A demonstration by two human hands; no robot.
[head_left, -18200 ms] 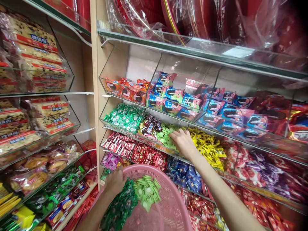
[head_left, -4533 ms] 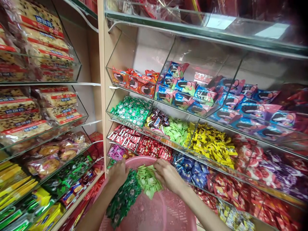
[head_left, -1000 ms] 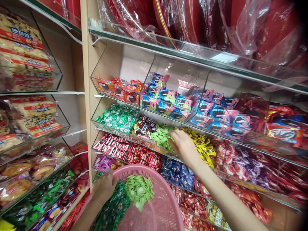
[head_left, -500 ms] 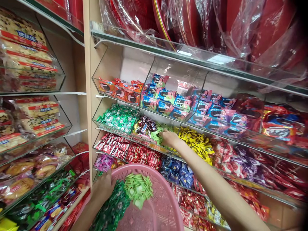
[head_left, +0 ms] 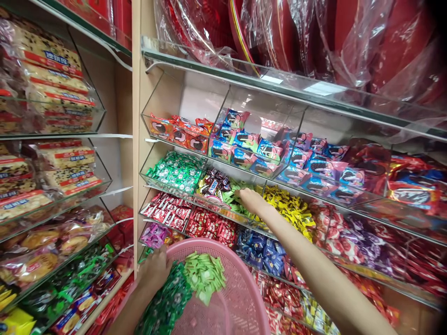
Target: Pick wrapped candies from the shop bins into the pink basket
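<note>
My right hand reaches into a clear shelf bin of light green candies, fingers curled down among them; what it grips is hidden. My left hand clasps the near-left rim of a pink plastic basket. Inside the basket lie a pile of light green candies and a pile of dark green candies. A bin of yellow candies sits just right of my right hand, and chocolate bars just left of it.
Clear acrylic bins hold green mints, red wafer packs, blue cookie packs and blue candies. Left shelves carry wrapped cakes. Red plastic-wrapped goods fill the top shelf.
My right hand has stayed in the light green candy bin, its fingers digging in a little further left. The view has shifted slightly right. My left hand keeps its hold on the basket.
</note>
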